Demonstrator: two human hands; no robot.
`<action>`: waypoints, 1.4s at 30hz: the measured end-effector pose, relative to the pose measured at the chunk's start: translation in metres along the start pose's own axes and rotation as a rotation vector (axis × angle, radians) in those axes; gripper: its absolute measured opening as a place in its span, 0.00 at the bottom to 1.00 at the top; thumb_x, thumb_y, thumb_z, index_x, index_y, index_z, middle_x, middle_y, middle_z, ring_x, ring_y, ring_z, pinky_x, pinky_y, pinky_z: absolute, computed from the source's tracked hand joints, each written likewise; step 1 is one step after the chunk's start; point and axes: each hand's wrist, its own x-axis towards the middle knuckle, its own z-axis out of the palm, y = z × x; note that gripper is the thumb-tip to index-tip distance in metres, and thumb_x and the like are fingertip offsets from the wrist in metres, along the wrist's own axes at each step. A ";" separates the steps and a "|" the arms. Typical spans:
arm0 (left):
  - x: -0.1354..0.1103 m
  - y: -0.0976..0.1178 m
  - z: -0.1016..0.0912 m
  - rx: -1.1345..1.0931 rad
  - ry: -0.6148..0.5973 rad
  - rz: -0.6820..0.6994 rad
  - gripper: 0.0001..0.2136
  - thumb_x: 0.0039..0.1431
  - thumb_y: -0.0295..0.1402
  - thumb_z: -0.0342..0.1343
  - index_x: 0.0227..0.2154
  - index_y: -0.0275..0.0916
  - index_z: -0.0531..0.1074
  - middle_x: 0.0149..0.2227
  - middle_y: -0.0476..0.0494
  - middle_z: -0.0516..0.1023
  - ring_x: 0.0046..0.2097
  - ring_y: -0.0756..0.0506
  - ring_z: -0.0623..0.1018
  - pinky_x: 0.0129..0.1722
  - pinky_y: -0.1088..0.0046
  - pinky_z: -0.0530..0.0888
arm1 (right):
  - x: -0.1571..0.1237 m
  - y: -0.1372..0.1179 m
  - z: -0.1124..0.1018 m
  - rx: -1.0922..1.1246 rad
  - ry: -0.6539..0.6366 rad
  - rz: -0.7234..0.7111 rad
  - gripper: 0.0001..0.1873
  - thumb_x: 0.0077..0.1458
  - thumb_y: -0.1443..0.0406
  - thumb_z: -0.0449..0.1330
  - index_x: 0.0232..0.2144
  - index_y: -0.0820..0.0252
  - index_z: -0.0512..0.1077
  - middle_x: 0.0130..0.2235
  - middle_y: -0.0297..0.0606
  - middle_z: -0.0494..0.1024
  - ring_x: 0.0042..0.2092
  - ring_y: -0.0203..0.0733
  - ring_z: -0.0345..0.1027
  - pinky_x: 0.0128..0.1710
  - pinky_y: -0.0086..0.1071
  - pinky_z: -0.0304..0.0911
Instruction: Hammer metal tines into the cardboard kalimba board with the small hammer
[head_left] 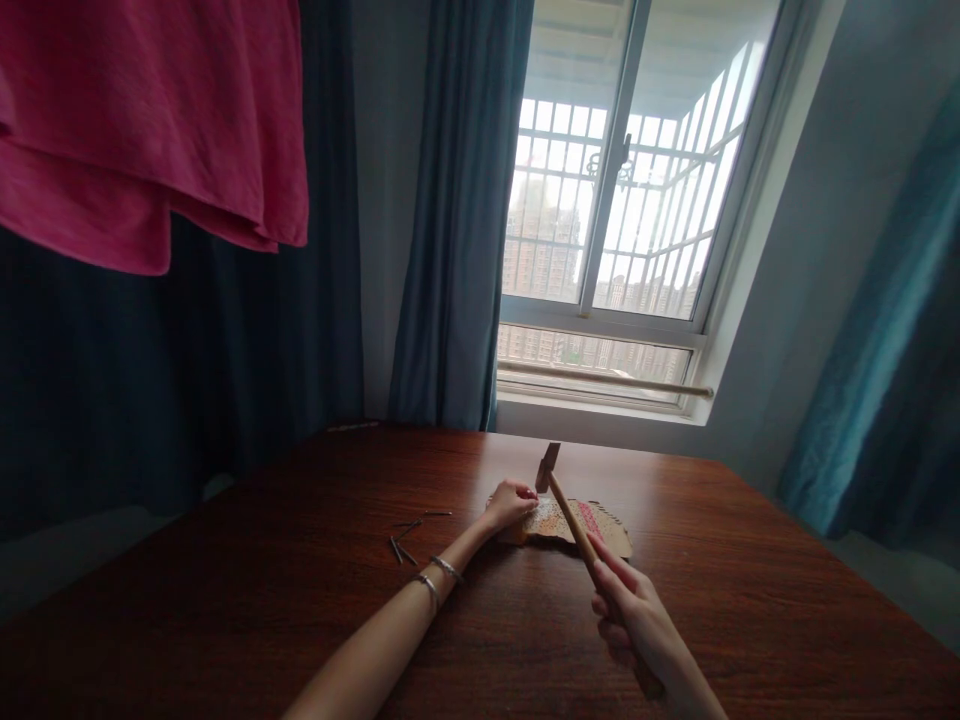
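Note:
My right hand (634, 620) grips the wooden handle of a hammer (568, 515), whose dark metal head (547, 467) hangs just above and beside my left hand. My left hand (512, 502) is closed in a pinch at the left end of a flat piece of brown cardboard (611, 536) with a pink patterned patch, lying on the wooden table (300, 590). What the fingers pinch is too small to make out. Two bracelets sit on my left wrist.
Several loose nails (409, 540) lie on the table left of my left forearm. Behind the table are a bright barred window (615, 210), teal curtains (457, 230) on both sides, and a pink cloth (150, 120) hanging at the upper left.

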 end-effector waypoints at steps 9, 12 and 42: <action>0.003 -0.004 0.003 -0.006 0.002 -0.022 0.13 0.43 0.38 0.55 0.26 0.33 0.76 0.26 0.45 0.77 0.30 0.47 0.73 0.28 0.76 0.64 | 0.002 -0.006 0.004 -0.070 0.014 -0.012 0.40 0.48 0.51 0.57 0.60 0.56 0.48 0.17 0.24 0.61 0.11 0.23 0.45 0.09 0.17 0.39; 0.003 -0.004 0.003 -0.011 0.010 -0.030 0.12 0.43 0.38 0.55 0.26 0.33 0.76 0.27 0.45 0.77 0.31 0.47 0.74 0.29 0.76 0.64 | -0.003 -0.008 0.008 -0.053 0.013 -0.061 0.41 0.47 0.50 0.57 0.59 0.55 0.49 0.18 0.24 0.61 0.11 0.22 0.45 0.09 0.17 0.39; -0.002 0.005 -0.003 0.069 -0.006 -0.001 0.11 0.44 0.37 0.54 0.24 0.34 0.76 0.26 0.46 0.75 0.31 0.49 0.72 0.29 0.77 0.63 | 0.004 0.009 0.007 -0.026 0.021 -0.041 0.42 0.47 0.50 0.57 0.60 0.56 0.47 0.17 0.24 0.62 0.12 0.23 0.46 0.09 0.17 0.39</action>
